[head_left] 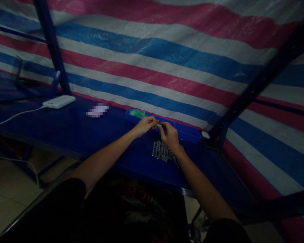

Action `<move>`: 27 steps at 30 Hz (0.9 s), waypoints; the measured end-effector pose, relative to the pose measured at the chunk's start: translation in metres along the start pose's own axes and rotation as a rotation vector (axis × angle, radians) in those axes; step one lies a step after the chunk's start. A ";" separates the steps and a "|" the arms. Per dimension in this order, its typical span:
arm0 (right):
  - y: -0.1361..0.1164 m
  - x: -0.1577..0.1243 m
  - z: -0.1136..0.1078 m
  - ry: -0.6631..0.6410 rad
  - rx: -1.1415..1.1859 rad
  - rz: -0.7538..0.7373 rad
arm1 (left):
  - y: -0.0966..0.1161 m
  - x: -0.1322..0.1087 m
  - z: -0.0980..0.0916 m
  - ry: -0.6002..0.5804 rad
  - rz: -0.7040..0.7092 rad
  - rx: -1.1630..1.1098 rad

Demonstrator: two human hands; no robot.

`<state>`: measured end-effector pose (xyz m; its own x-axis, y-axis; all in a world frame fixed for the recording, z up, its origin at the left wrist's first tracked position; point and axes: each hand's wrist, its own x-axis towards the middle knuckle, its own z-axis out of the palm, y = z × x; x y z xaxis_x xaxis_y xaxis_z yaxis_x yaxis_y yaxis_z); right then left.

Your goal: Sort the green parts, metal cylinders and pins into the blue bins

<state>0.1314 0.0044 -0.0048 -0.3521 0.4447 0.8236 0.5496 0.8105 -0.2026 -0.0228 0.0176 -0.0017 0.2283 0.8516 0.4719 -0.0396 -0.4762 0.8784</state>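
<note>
A small pale, slim piece [159, 125] is held between the fingertips of both hands, over the far part of the blue table. My left hand [147, 125] pinches its left end, fingers closed. From the other side, my right hand [169, 135] grips it between thumb and fingers. What kind of piece it is cannot be made out. Below my right hand lies a loose heap of small grey metal-looking cylinders [162, 152], partly covered by that hand and wrist. Just behind my hands stands a blue divided tray [186, 131], with green pieces [138, 113] in its left compartment.
The blue table [101, 138] runs along a striped plastic sheet [152, 67]. A white box-like device [59, 101] with a white cable sits at the left, near a blurred-out flat item [97, 110]. A small white object [205, 135] lies by the right frame post.
</note>
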 end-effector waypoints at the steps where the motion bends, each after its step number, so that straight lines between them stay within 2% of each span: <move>1: -0.001 0.000 0.000 0.000 -0.008 -0.011 | 0.000 0.000 0.000 -0.005 -0.005 -0.014; 6: -0.002 0.000 0.001 -0.004 -0.040 -0.052 | -0.001 -0.001 0.001 -0.025 -0.036 -0.064; 10: -0.003 0.000 0.001 -0.024 0.006 -0.056 | -0.001 0.000 0.004 0.008 -0.059 -0.083; 13: -0.003 0.001 -0.002 -0.010 0.034 0.040 | 0.004 0.000 0.005 0.041 -0.012 -0.018; 16: 0.002 0.002 -0.007 -0.014 0.042 0.161 | 0.010 -0.002 0.005 0.070 0.109 0.092; 20: 0.008 0.003 -0.009 -0.039 0.061 0.223 | 0.013 -0.005 0.005 0.042 0.218 0.273; 23: 0.007 0.002 -0.008 -0.051 0.089 0.251 | 0.011 -0.005 0.006 0.027 0.217 0.350; 27: 0.003 0.001 -0.005 -0.081 0.111 0.233 | 0.007 -0.003 0.007 0.051 0.178 0.325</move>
<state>0.1366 0.0054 -0.0015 -0.2875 0.6497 0.7037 0.5382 0.7173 -0.4424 -0.0164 0.0105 0.0023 0.1966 0.7549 0.6257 0.2382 -0.6558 0.7164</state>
